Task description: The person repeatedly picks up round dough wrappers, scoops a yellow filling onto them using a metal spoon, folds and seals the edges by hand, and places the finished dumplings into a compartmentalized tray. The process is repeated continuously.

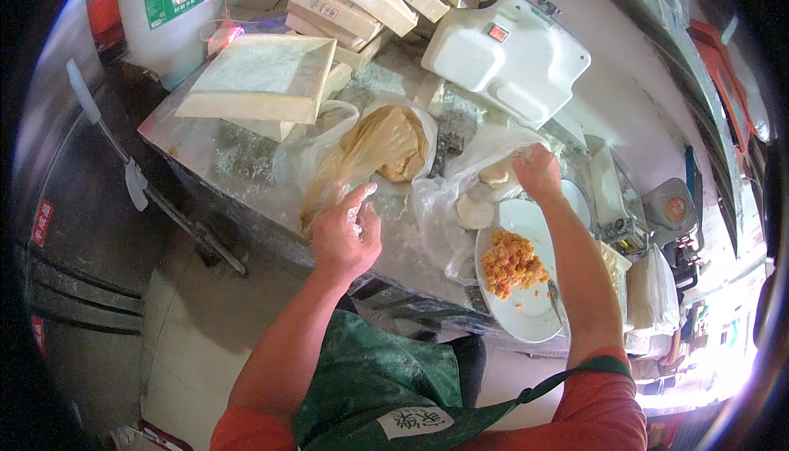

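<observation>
My right hand [537, 169] is closed on the edge of a clear plastic bag [459, 186] with pale dough pieces inside; its fingertips are partly hidden. A round dough disc [474, 212] lies by the bag's lower side. Below it, a white oval plate [533, 323] holds a heap of orange and yellow chopped filling [511, 263], with a metal utensil [558, 309] at its rim. My left hand [350, 229], dusted with flour, is raised with fingers partly curled and nothing seen in it. Beyond it, a brownish plastic bag [376, 137] lies over a bowl-like white container with brown contents.
Floury wooden trays [259, 75] stand at the back left, with stacked wooden boxes [363, 1] behind. A white machine housing [508, 56] sits at the back right, a large white plastic jug [166, 26] at the far left. A long-handled tool [154, 186] stands left of the worktop.
</observation>
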The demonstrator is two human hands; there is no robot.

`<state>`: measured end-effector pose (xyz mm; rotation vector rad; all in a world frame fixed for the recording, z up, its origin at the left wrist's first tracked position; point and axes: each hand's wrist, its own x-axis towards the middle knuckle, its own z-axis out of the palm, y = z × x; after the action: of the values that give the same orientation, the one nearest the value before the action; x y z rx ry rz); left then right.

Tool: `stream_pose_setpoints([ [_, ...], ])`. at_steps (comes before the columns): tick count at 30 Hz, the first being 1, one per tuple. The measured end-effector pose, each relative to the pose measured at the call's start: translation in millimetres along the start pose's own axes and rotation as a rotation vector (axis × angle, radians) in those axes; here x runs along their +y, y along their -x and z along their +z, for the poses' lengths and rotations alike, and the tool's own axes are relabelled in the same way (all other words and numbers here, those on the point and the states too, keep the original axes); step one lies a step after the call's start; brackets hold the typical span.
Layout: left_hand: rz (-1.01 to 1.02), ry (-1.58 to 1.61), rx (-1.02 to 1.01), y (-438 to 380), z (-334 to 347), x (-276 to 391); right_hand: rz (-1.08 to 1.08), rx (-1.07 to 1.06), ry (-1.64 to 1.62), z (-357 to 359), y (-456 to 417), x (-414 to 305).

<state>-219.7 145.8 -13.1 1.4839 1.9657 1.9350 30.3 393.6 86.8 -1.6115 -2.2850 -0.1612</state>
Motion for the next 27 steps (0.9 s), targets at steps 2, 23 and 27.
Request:
stream_pose_setpoints([
  [2, 0.044, -0.063, -0.005, -4.1, -2.4, -0.5, 0.003, -0.056, -0.427, -4.0, 8.6, 6.6],
  [23, -0.058, -0.058, -0.028, -3.6, -5.5, 4.2, -0.502, -0.19, -0.051, -17.6, 125.1, -66.8],
  [27, -0.063, -0.059, -0.056, -3.6, -5.2, 6.4, -0.599, -0.099, -0.096, -9.6, 121.1, -53.3],
])
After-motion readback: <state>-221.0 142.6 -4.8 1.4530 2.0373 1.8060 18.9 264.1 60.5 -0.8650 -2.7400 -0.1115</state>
